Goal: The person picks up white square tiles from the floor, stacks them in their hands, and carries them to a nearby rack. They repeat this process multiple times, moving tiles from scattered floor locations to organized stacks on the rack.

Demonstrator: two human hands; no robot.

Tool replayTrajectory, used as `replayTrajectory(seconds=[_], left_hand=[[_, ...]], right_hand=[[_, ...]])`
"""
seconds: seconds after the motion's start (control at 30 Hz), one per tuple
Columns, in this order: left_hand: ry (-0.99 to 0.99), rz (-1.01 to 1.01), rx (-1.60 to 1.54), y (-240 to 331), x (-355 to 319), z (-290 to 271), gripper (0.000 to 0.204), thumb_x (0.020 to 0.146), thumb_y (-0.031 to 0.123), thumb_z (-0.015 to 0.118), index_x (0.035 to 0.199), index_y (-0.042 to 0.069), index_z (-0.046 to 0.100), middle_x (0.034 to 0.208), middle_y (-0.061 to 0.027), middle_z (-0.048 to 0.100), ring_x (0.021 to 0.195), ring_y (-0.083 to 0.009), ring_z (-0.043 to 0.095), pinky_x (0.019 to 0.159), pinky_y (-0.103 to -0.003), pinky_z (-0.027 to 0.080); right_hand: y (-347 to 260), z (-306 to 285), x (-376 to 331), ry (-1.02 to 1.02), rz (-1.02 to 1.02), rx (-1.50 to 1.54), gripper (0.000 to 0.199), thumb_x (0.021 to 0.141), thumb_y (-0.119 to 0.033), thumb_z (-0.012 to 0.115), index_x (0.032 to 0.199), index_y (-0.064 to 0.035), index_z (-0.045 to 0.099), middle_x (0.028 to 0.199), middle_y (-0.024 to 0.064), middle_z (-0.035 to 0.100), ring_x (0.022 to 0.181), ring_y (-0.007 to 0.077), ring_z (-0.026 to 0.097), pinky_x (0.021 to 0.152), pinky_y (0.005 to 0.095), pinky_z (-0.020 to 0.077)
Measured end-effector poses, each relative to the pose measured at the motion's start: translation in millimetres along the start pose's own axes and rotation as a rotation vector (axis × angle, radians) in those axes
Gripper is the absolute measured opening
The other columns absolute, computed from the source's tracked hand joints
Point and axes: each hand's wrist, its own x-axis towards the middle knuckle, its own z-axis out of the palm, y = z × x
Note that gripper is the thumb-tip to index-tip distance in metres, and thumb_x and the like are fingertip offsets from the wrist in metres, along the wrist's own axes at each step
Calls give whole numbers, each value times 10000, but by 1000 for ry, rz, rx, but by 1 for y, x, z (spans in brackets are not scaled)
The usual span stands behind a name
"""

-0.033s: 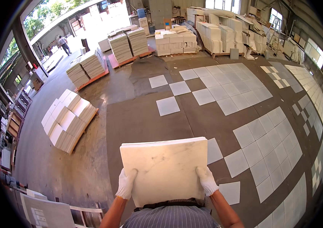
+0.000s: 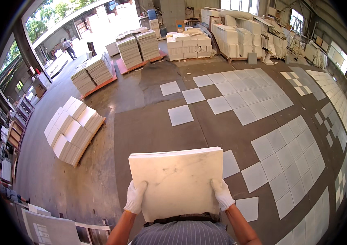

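Note:
A small stack of white marble tiles (image 2: 177,183) with faint grey veins is held upright against my front. At its left edge is my left hand (image 2: 136,196), in a white glove, thumb on the near face. My right hand (image 2: 223,194), gloved the same way, grips the right edge, its thumb also on the face. Both hands' other fingers are hidden behind the stack. Just right of the stack, pale square tiles (image 2: 247,208) lie on the brown floor covering (image 2: 153,130).
Rows of laid tiles (image 2: 288,155) spread to the right, with gaps between some. A tile stack on a pallet (image 2: 75,126) stands at left. Further pallets of slabs (image 2: 136,47) and piled blocks (image 2: 190,45) line the back. Another person (image 2: 69,48) is far off near the doorway.

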Motion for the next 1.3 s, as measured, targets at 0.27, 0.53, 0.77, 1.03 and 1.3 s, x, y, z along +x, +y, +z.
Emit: replayTrajectory(seconds=[0.27,0.53,0.77,1.03,1.3], left_hand=[[90,58,-65,44,186,69,418,903,195,572,1271,6,516,1133,-54,609,1007,-157,572,887,-331,469],[67,36,25,100,349,164,411,910,213,578,1268,21,521,1138,-51,607,1002,-162,577,871,-331,484],[-107,79,-21,136,505,230,427,916,248,586,1272,22,515,1131,-58,613,1003,-183,593,864,-344,498],[-372,18,22,232,697,336,369,913,172,553,1237,-3,521,1127,-77,617,986,-162,594,850,-337,499],[-503,23,51,271,859,426,389,909,195,594,1232,-11,524,1128,-77,618,969,-151,600,848,-318,498]], right_hand=[[-82,-1,213,-87,23,-69,476,944,-347,573,1196,56,549,1085,72,626,1023,134,543,881,307,459],[-137,-32,384,-105,76,4,535,924,-387,596,1183,77,538,1098,103,623,1013,155,561,896,311,460],[-182,-35,503,112,173,95,558,915,-411,624,1188,68,537,1118,109,616,1036,157,550,928,316,445],[-213,-40,666,376,98,32,537,915,-416,620,1163,56,551,1087,91,630,1002,153,556,889,305,449],[-247,-62,813,486,23,97,541,951,-407,582,1259,36,534,1178,65,610,1065,142,537,932,308,436]])
